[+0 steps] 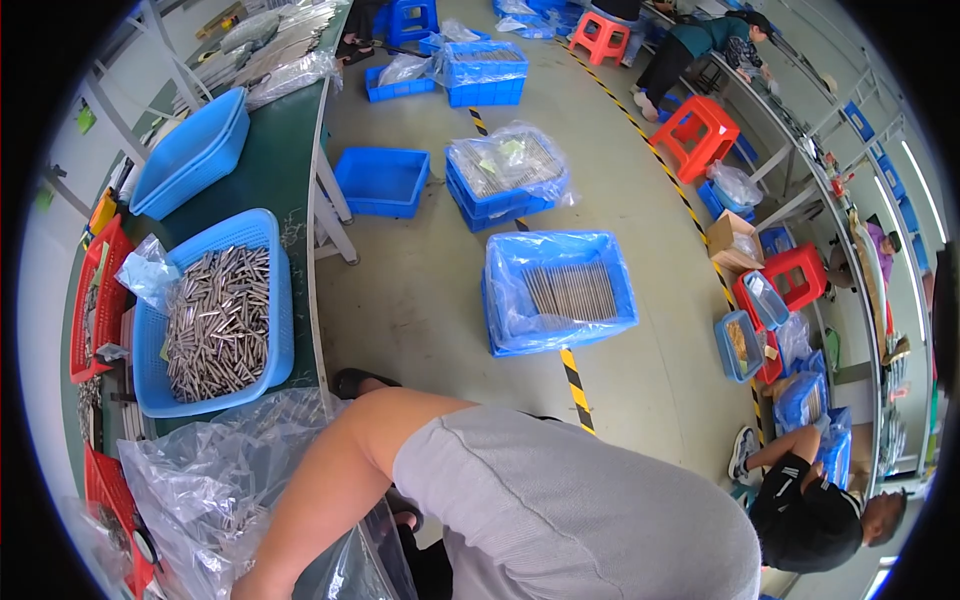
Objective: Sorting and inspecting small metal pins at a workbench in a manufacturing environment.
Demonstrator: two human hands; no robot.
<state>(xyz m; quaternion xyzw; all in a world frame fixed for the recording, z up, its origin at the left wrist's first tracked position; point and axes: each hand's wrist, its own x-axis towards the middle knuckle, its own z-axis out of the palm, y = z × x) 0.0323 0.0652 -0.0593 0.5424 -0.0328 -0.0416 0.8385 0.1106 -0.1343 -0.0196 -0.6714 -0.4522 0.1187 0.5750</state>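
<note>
One of my arms (335,475), in a grey short sleeve, bends at the elbow and reaches down to the lower left. Its hand is cut off by the lower edge, and I cannot tell which arm it is. My other hand is out of sight. Beside the forearm, a large clear plastic bag (215,455) lies crumpled over the table edge. Just beyond the bag, a light-blue perforated basket (282,310) on the green table (262,165) holds many short metal pins (220,320). A piece of clear plastic (148,275) hangs on its far left rim.
Stacked empty blue baskets (195,150) and red trays (100,300) share the table. On the floor are a lined blue crate (560,335) of metal rods, another filled crate (505,205) and an empty blue bin (380,182). Red stools (695,140) and several people are at the right.
</note>
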